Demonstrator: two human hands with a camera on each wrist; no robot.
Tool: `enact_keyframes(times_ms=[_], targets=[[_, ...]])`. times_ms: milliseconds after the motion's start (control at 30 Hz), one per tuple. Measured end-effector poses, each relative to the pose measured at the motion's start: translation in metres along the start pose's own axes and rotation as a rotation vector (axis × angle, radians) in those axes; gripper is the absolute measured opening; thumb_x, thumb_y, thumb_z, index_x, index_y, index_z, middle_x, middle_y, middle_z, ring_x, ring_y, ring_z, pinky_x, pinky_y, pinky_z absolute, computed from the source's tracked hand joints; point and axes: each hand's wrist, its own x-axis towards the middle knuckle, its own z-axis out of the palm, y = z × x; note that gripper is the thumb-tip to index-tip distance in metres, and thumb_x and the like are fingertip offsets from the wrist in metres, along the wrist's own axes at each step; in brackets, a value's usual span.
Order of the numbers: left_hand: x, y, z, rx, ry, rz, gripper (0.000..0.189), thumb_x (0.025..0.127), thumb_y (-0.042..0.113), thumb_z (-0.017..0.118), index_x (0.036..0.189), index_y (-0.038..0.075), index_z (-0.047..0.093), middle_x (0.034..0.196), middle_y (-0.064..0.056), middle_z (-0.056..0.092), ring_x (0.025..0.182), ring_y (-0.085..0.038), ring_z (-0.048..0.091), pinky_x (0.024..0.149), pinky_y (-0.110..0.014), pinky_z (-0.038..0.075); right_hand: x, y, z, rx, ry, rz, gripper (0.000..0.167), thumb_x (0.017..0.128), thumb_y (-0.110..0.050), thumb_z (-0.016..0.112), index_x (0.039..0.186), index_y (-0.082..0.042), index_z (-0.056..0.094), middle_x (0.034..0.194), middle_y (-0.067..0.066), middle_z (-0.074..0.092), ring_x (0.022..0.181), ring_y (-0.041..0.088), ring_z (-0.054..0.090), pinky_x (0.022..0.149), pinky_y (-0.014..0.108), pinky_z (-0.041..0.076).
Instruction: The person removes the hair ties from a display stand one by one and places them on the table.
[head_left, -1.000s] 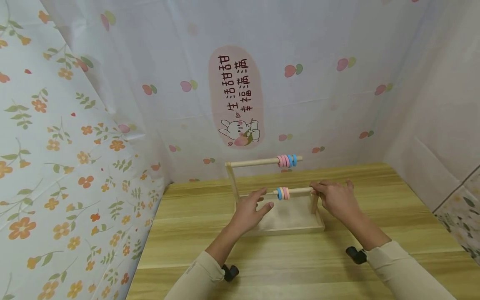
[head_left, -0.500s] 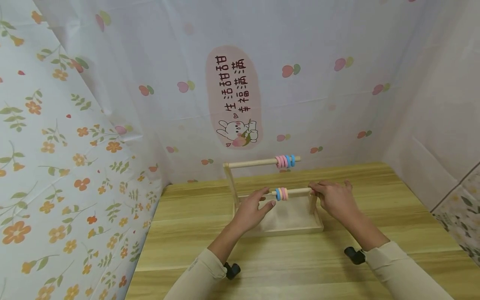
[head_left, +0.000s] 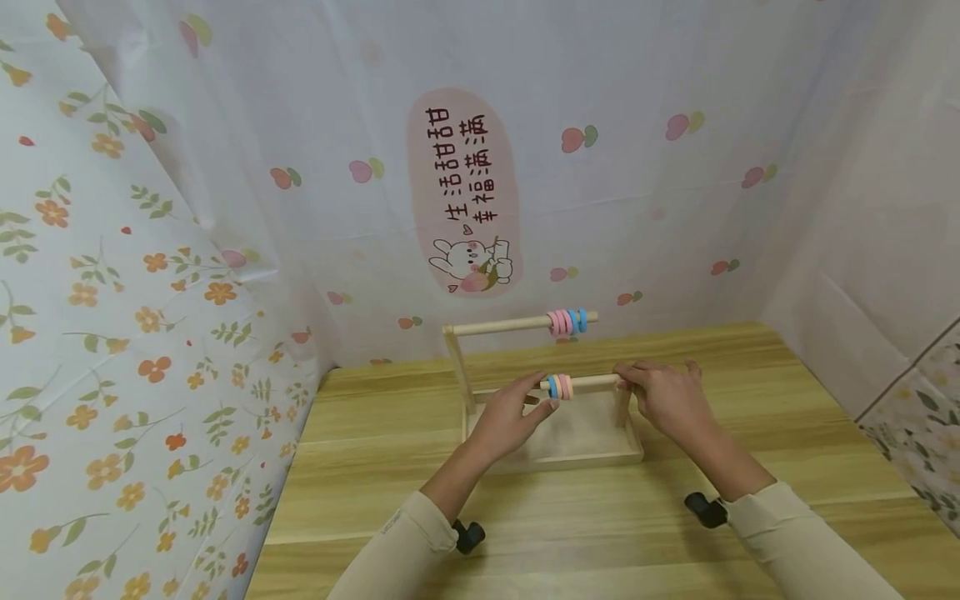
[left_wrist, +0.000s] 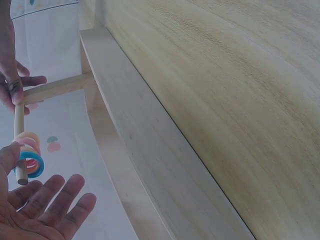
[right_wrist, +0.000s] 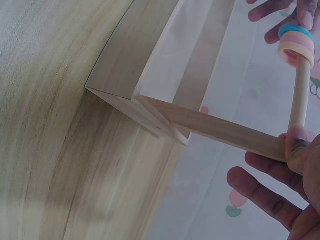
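Observation:
A light wooden rack (head_left: 633, 457) has two horizontal rods on posts. Blue, pink and pale orange rings (head_left: 560, 387) sit bunched near the left, free end of the lower rod (head_left: 596, 381). My left hand (head_left: 510, 417) is at that end, its thumb by the rings; in the left wrist view the thumb (left_wrist: 9, 156) appears to touch them while the other fingers spread relaxed. My right hand (head_left: 667, 396) pinches the rod's right end where it meets the post (right_wrist: 225, 131). Pink and blue rings (head_left: 566, 322) hang near the right end of the upper rod (head_left: 502, 326).
The rack's tray base stands on a wood-grain table (head_left: 570, 533). Behind it hangs a white printed curtain (head_left: 630, 208), and a floral sheet (head_left: 150, 350) lines the left. Black wrist mounts (head_left: 705, 510) stick out below the sleeves.
My left hand has moved slightly right, bringing its thumb and fingertips closer to the lower rings. The right hand keeps its hold on the rod's end. The head view has shifted slightly.

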Motion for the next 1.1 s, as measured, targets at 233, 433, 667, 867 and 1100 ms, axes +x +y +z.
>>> enact_keyframes(times_ms=[233, 433, 667, 867, 1100], targets=[[0.0036, 0.003, -0.0007, 0.011, 0.039, -0.018, 0.061, 0.113, 0.052, 0.062, 0.166, 0.024, 0.053, 0.153, -0.007, 0.069, 0.125, -0.028, 0.077, 0.101, -0.042, 0.065, 0.0018, -0.0018, -0.0009, -0.01, -0.003, 0.004, 0.024, 0.103, -0.017, 0.079, 0.126, -0.016, 0.085, 0.113, 0.01, 0.086, 0.082, 0.039, 0.08, 0.101, 0.092, 0.044], [0.0059, 0.0043, -0.0006, 0.012, 0.074, -0.017, 0.054, 0.112, 0.049, 0.064, 0.16, 0.023, 0.061, 0.146, -0.007, 0.073, 0.122, -0.027, 0.079, 0.099, -0.042, 0.066, 0.0029, -0.0025, -0.0022, 0.002, -0.018, 0.014, 0.025, 0.103, -0.017, 0.078, 0.127, -0.015, 0.085, 0.115, 0.01, 0.085, 0.085, 0.04, 0.081, 0.102, 0.092, 0.043], [0.0057, 0.0035, -0.0008, -0.03, 0.093, -0.003, 0.052, 0.112, 0.044, 0.068, 0.155, 0.015, 0.064, 0.141, -0.01, 0.074, 0.119, -0.03, 0.079, 0.099, -0.043, 0.066, 0.0034, -0.0033, -0.0015, 0.0, -0.021, 0.01, 0.024, 0.104, -0.017, 0.077, 0.127, -0.015, 0.084, 0.111, 0.01, 0.086, 0.084, 0.04, 0.08, 0.101, 0.093, 0.043], [0.0045, 0.003, -0.0011, -0.049, 0.114, -0.017, 0.051, 0.111, 0.042, 0.07, 0.153, 0.014, 0.065, 0.136, -0.008, 0.077, 0.117, -0.03, 0.079, 0.1, -0.041, 0.065, 0.0032, -0.0031, -0.001, -0.002, -0.027, 0.014, 0.024, 0.104, -0.017, 0.077, 0.127, -0.015, 0.084, 0.111, 0.01, 0.085, 0.084, 0.041, 0.08, 0.102, 0.093, 0.042], [0.0047, 0.0014, 0.0, -0.085, 0.134, 0.003, 0.047, 0.11, 0.037, 0.073, 0.15, 0.014, 0.065, 0.131, -0.006, 0.078, 0.113, -0.024, 0.08, 0.101, -0.041, 0.065, 0.0014, -0.0025, -0.0015, -0.001, -0.047, 0.023, 0.024, 0.105, -0.018, 0.076, 0.128, -0.016, 0.083, 0.108, 0.009, 0.085, 0.085, 0.04, 0.08, 0.103, 0.093, 0.041]])
